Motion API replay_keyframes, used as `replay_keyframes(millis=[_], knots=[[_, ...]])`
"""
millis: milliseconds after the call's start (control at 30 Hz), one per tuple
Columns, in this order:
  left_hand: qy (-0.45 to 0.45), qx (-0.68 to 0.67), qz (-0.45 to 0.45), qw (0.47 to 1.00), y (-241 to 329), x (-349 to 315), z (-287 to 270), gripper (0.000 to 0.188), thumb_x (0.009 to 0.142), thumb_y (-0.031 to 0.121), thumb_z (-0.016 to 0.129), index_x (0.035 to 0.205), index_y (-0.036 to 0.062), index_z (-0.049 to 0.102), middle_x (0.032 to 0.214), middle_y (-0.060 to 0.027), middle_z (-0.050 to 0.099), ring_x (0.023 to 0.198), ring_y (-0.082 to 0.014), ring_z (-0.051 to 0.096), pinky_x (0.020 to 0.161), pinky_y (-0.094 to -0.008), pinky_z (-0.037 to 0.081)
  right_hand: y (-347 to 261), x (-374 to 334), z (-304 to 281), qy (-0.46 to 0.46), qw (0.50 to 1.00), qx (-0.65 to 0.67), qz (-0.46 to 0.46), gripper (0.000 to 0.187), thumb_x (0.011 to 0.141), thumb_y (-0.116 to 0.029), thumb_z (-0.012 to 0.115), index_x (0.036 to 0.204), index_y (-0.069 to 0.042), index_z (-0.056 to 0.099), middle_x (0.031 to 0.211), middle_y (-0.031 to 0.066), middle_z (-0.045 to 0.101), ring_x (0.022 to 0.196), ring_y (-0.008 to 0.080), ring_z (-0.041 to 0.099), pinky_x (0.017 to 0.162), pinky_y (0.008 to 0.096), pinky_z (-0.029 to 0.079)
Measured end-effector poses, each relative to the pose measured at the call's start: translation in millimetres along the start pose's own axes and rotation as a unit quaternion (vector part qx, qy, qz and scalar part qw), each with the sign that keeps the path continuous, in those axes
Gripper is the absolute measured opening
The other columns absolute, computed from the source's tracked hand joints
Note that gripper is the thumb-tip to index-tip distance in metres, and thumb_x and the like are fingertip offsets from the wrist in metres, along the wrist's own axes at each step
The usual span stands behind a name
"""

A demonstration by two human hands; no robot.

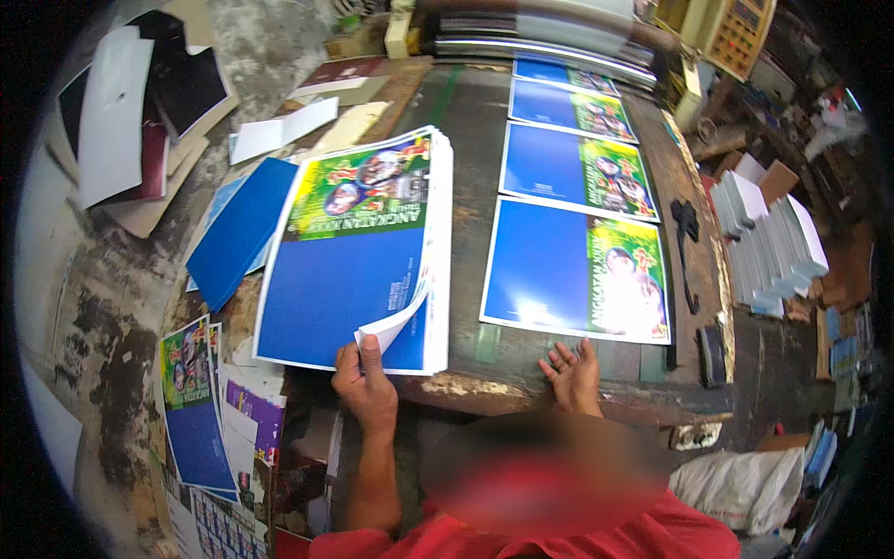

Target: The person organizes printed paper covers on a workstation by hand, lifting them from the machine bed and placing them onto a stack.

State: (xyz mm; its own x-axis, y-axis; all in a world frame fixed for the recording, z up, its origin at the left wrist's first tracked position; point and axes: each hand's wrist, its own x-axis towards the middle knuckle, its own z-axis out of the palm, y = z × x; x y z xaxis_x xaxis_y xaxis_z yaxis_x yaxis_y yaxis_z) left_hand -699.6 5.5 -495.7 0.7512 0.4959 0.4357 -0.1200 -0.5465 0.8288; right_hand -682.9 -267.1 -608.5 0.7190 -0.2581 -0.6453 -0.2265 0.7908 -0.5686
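A thick stack of printed sheets (345, 289), blue with a green picture panel, lies on the left of the work surface. My left hand (366, 380) pinches the near right corner of its top sheet. That corner curls up and shows its white underside. To the right, my right hand (571, 374) is open with fingers apart and holds nothing. It is just short of the nearest single sheet (540, 261), which lies flat on the dark bed. Behind that sheet, several matching sheets (549, 166) run in a line toward the rollers at the back.
Metal rollers (549, 47) span the far end, with a button panel (740, 37) at far right. Loose blue sheets (244, 233) and white offcuts (284, 130) lie left. A dark block (711, 356) rests on the right edge. Paper stacks (768, 242) stand beyond it.
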Motion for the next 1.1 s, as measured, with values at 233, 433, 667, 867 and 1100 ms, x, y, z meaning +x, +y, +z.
replay_keyframes(millis=[233, 433, 667, 867, 1100], knots=[[0.129, -0.136, -0.054, 0.981, 2, -2, 11, 0.039, 0.101, 0.027, 0.050, 0.089, -0.0078, 0.060, 0.081, -0.0094, 0.063, 0.076, -0.0138, 0.054, 0.071, -0.0304, 0.046, -20, 41, 215, -0.461, 0.883, -0.091, -0.017, 0.074, 0.093, -0.039, 0.058, 0.147, 0.000, 0.027, 0.147, 0.0212, 0.035, 0.133, 0.0311, 0.039, 0.107, 0.0426, 0.036], [0.081, -0.017, 0.005, 0.997, -3, -4, 17, 0.033, 0.099, 0.024, 0.053, 0.084, -0.0042, 0.061, 0.074, -0.0127, 0.059, 0.067, -0.0188, 0.051, 0.064, -0.0337, 0.042, -28, 111, 404, -0.446, 0.858, -0.233, 0.105, 0.032, 0.088, -0.020, 0.060, 0.112, 0.001, 0.060, 0.101, 0.0198, 0.066, 0.082, 0.0298, 0.069, 0.078, 0.0454, 0.058], [0.003, 0.081, 0.078, 0.994, -21, -15, 18, 0.032, 0.095, 0.022, 0.057, 0.072, -0.0002, 0.054, 0.066, -0.0146, 0.055, 0.069, -0.0269, 0.047, 0.066, -0.0396, 0.036, 34, 33, 387, -0.239, 0.405, -0.707, -0.529, 0.081, 0.084, -0.038, 0.057, 0.151, -0.006, 0.023, 0.157, 0.0218, 0.017, 0.145, 0.0406, 0.015, 0.116, 0.0542, 0.016], [-0.108, 0.111, 0.142, 0.978, -12, -20, -1, 0.015, 0.088, 0.016, 0.066, 0.096, 0.0046, 0.071, 0.098, -0.0122, 0.072, 0.092, -0.0255, 0.067, 0.085, -0.0383, 0.038, -25, 129, 341, -0.331, 0.700, -0.484, -0.407, 0.077, 0.095, -0.051, 0.041, 0.145, 0.006, 0.028, 0.151, 0.0282, 0.027, 0.143, 0.0401, 0.021, 0.117, 0.0452, 0.016], [-0.142, 0.150, 0.196, 0.959, -16, -30, -23, 0.016, 0.080, 0.004, 0.071, 0.096, 0.0066, 0.073, 0.096, -0.0097, 0.073, 0.097, -0.0218, 0.069, 0.093, -0.0380, 0.037, -77, 250, 138, -0.176, 0.341, -0.849, -0.364, 0.066, 0.098, -0.057, 0.025, 0.153, -0.021, 0.021, 0.159, 0.0081, 0.020, 0.147, 0.0330, 0.010, 0.117, 0.0547, 0.011]])
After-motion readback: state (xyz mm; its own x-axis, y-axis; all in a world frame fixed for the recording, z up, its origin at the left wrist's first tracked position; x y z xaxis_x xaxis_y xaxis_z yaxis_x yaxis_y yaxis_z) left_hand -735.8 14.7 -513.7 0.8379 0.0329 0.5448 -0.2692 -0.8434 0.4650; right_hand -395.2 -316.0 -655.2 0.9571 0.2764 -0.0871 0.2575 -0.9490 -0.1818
